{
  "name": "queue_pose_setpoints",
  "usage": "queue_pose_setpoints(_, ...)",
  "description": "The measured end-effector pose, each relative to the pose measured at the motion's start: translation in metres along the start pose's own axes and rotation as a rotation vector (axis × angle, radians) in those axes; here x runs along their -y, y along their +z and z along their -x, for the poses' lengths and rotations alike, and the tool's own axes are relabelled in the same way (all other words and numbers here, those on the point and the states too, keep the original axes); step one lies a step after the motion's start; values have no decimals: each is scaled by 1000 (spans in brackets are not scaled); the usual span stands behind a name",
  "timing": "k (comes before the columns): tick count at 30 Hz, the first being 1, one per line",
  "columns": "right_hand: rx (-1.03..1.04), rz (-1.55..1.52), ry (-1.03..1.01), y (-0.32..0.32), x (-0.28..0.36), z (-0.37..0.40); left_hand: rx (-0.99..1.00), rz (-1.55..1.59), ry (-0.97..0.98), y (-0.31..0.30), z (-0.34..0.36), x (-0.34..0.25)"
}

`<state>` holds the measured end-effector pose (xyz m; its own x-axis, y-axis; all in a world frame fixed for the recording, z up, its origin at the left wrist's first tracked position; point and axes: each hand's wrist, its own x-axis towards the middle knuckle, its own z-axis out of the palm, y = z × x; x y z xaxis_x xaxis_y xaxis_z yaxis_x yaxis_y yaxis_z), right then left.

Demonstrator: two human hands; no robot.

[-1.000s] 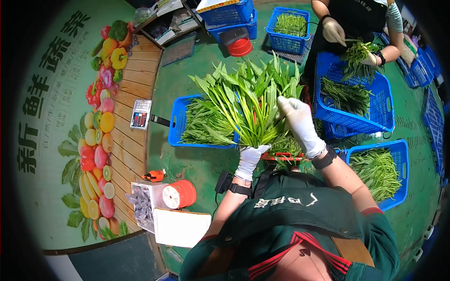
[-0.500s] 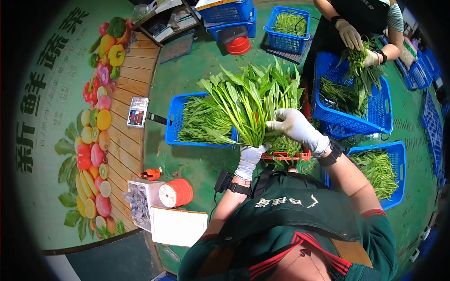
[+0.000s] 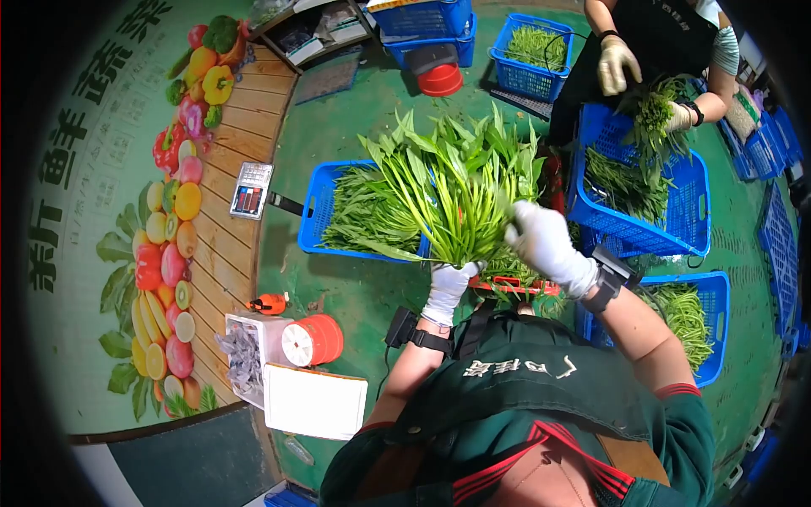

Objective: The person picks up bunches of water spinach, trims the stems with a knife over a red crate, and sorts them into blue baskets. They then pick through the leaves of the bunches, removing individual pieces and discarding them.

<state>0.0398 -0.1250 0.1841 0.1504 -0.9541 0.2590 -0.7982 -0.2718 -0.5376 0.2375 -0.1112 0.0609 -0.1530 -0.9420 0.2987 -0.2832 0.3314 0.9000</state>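
Observation:
A large bunch of water spinach point(image 3: 460, 190) stands fanned out in front of me, leaves away from me and stem ends towards me. My left hand point(image 3: 452, 283), in a white glove, is closed around its lower stems. At the bunch's right side is my gloved right hand point(image 3: 545, 245), its fingers curled in and slightly blurred; what they hold, if anything, is hidden. Under the bunch, a red crate point(image 3: 515, 286) with more greens shows in part. Left of it sits a blue crate point(image 3: 317, 211) filled with long leafy greens.
A co-worker's gloved hands point(image 3: 619, 66) handle greens over a blue crate point(image 3: 697, 203) at upper right. Another blue crate point(image 3: 718, 338) of green stems stands by my right elbow. A scale point(image 3: 251, 190), red bucket point(image 3: 325, 340) and white foam box point(image 3: 245, 355) are to the left.
My right hand has moved slightly down and right from the stems, its fingers now curled in. My left hand keeps its grip. The co-worker's one hand has lifted off the greens.

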Motion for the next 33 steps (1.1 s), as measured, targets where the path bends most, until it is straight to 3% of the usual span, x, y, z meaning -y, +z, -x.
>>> queue_pose_setpoints(1,-89,-186,82,-3,-7,-3,-6,-2,-3,-2,1,-4)
queue_pose_setpoints(2,-44,-377,230,-13,-16,-5,28,230,-209,-4,1,-9)
queue_pose_setpoints(3,-38,-363,238,-16,-25,-2,63,464,-412,-6,0,-10)
queue_pose_setpoints(4,-35,-351,247,-20,-32,0,59,460,-412,-6,-1,-11)
queue_pose_setpoints(6,470,191,239,-32,-45,-1,-4,258,-285,-7,0,-11)
queue_pose_setpoints(8,600,388,187,-37,-35,-5,-7,160,-213,-6,-3,-10)
queue_pose_setpoints(10,283,-96,175,-44,0,-11,-27,283,-299,-7,-5,-16)
queue_pose_setpoints(12,6,-209,18,-24,27,-19,108,141,-223,-11,-3,-14)
queue_pose_setpoints(14,-100,-262,-130,3,41,-19,-94,576,-359,-1,1,-13)
queue_pose_setpoints(15,-45,-252,-167,4,52,-17,-153,889,-475,-1,0,-13)
queue_pose_setpoints(16,13,-190,-192,5,61,-15,-129,444,-259,4,0,-5)
queue_pose_setpoints(18,147,13,-283,-6,76,-13,-14,141,37,-9,-1,-26)
queue_pose_setpoints(19,171,16,-349,-4,77,-12,24,-368,198,-7,-3,-4)
queue_pose_setpoints(20,176,14,-355,1,76,-10,18,-370,193,-7,-2,-9)
queue_pose_setpoints(23,19,-214,-265,14,70,-9,-84,220,32,-7,-9,-38)
queue_pose_setpoints(24,-94,-253,-211,11,66,-8,-99,-141,247,-7,-13,-28)
queue_pose_setpoints(26,-276,-399,-54,4,55,-12,-98,725,-363,1,-2,-37)
queue_pose_setpoints(27,-385,-411,-66,3,47,-17,-52,538,-282,-2,-4,-29)
queue_pose_setpoints(28,-494,-423,-76,2,38,-25,26,-259,-14,-9,-2,-22)
queue_pose_setpoints(29,-548,-341,-153,-4,29,-34,42,-381,58,-11,-4,-22)
queue_pose_setpoints(32,-408,-186,-256,-32,35,-57,64,-599,188,-9,-3,-8)
queue_pose_setpoints(33,-219,-105,-189,-30,25,-57,62,-700,244,-8,-1,-1)
